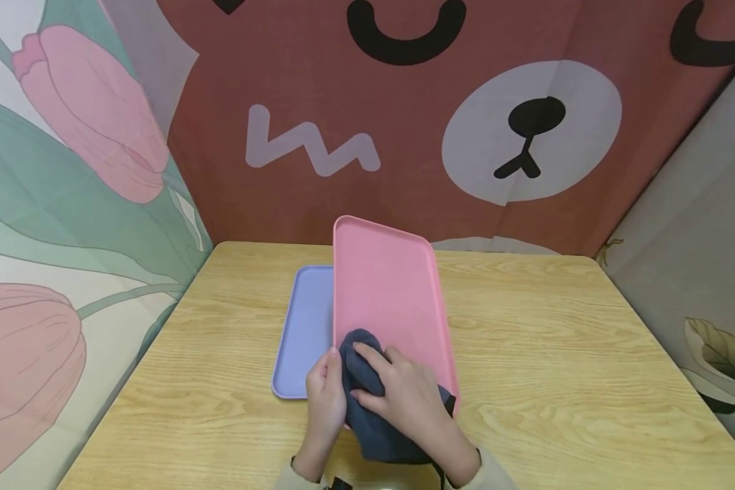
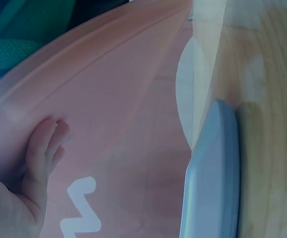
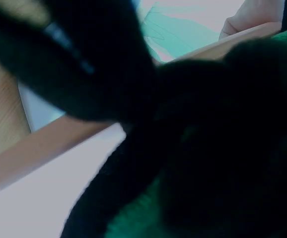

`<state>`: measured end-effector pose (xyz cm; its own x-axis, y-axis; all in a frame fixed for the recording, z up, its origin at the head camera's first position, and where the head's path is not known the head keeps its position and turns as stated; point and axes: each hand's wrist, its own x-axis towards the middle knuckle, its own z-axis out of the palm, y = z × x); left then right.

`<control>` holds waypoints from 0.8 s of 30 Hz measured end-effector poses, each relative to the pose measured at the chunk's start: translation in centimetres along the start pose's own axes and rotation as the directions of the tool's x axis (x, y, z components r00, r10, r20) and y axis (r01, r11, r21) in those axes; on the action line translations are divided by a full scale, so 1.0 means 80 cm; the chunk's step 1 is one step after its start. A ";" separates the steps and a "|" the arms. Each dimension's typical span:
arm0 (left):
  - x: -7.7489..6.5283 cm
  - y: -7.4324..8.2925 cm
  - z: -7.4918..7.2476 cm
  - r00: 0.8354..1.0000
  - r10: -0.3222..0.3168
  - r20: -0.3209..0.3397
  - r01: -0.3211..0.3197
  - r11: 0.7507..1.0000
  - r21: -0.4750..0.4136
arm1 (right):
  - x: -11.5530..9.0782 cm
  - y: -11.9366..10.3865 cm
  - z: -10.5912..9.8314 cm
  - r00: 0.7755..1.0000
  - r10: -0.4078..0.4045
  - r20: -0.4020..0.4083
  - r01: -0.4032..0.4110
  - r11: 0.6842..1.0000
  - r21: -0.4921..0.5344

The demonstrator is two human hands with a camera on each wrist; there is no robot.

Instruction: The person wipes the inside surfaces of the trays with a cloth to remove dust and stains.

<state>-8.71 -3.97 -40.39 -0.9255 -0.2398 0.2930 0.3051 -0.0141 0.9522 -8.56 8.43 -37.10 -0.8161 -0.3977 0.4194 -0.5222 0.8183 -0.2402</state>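
A pink rectangular tray (image 1: 386,286) is held up at a tilt, its inner face toward me. My left hand (image 1: 327,389) grips its left edge, thumb on the near side; in the left wrist view the fingers (image 2: 41,144) lie against the tray's underside (image 2: 104,94). With my right hand (image 1: 407,391) I hold a bunched dark grey-blue cloth (image 1: 373,422) against the lower part of the tray. Dark folds of the cloth (image 3: 208,129) fill most of the right wrist view and hide the right fingers there.
Flat on the wooden table (image 1: 557,354) lies a blue tray (image 1: 306,327), partly hidden behind the pink one. A brown bear-print curtain (image 1: 306,204) hangs at the table's back edge. Floral fabric (image 1: 98,238) hangs on the left, and more printed fabric (image 1: 680,238) on the right.
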 end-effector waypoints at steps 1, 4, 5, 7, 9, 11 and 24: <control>0.000 0.000 0.000 1.000 0.000 -0.003 0.000 1.000 -0.001 | -0.001 0.000 0.000 1.000 -0.002 0.000 0.002 1.000 0.003; 0.001 0.001 -0.001 1.000 -0.001 -0.007 0.001 1.000 -0.009 | -0.002 0.000 0.000 1.000 -0.003 0.003 0.003 1.000 0.006; 0.001 0.001 -0.001 1.000 -0.004 -0.006 0.003 1.000 -0.011 | -0.002 0.000 0.000 1.000 -0.002 0.006 0.002 1.000 0.006; 0.001 0.000 -0.001 1.000 -0.008 -0.002 0.008 1.000 -0.020 | -0.003 0.001 0.001 1.000 0.003 0.011 -0.003 1.000 0.008; 0.001 0.000 -0.001 1.000 -0.013 -0.001 0.013 1.000 -0.025 | -0.004 0.002 0.001 1.000 0.008 0.016 -0.008 1.000 0.008; 0.001 0.000 -0.001 1.000 -0.022 -0.001 0.022 0.999 -0.029 | -0.005 0.004 0.001 1.000 0.013 0.018 -0.014 1.000 0.005; 0.004 0.002 -0.005 0.993 -0.115 0.003 0.115 0.993 -0.033 | -0.008 0.018 0.004 0.998 0.057 0.034 -0.057 0.998 -0.008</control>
<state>-8.86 -4.45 -40.18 -0.9551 -0.2341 0.1815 0.2035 -0.0735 0.9763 -8.86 9.78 -37.99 -0.8526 -0.3643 0.3746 -0.4729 0.8428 -0.2568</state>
